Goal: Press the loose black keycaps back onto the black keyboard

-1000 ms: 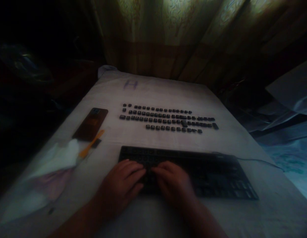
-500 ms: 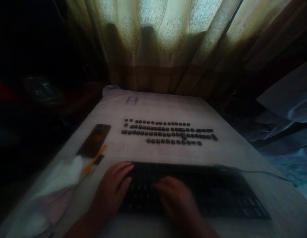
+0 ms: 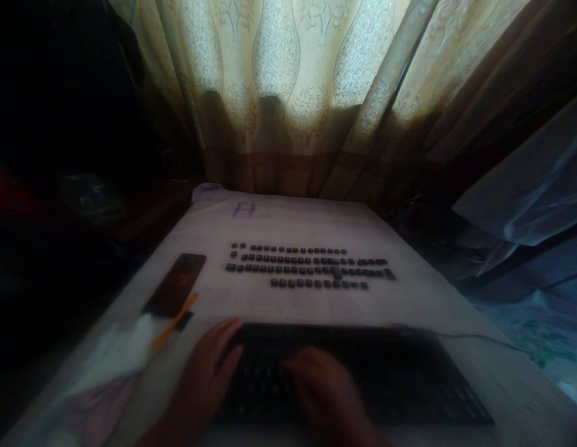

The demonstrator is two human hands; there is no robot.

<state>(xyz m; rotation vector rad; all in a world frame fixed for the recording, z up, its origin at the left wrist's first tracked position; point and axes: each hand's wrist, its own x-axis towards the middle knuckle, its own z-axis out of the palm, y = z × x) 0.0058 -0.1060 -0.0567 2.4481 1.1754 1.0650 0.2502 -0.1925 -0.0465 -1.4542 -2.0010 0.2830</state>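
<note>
A black keyboard [image 3: 386, 372] lies across the front of the table, many of its keys removed. My left hand [image 3: 202, 375] grips its left end, the fingers at the back corner and the thumb stretched toward the keys. Over the left-middle part of the keyboard is my right hand [image 3: 323, 385], its fingers bent and pressed together at the keys. Whatever is between those fingertips is hidden by blur and dim light. Beyond the keyboard, loose black keycaps [image 3: 293, 269] lie in several rows on the cloth.
At the left lie a dark phone [image 3: 177, 285], an orange tool [image 3: 175, 323] and a crumpled white and pink cloth [image 3: 107, 372]. A cable [image 3: 479, 338] runs off to the right from the keyboard. A patterned curtain [image 3: 279, 130] hangs behind the table [image 3: 298, 217].
The view has tilted up a little, so everything sits lower in the picture. Both hands stay at nearly the same places on the keyboard, and the keycap rows look unchanged.
</note>
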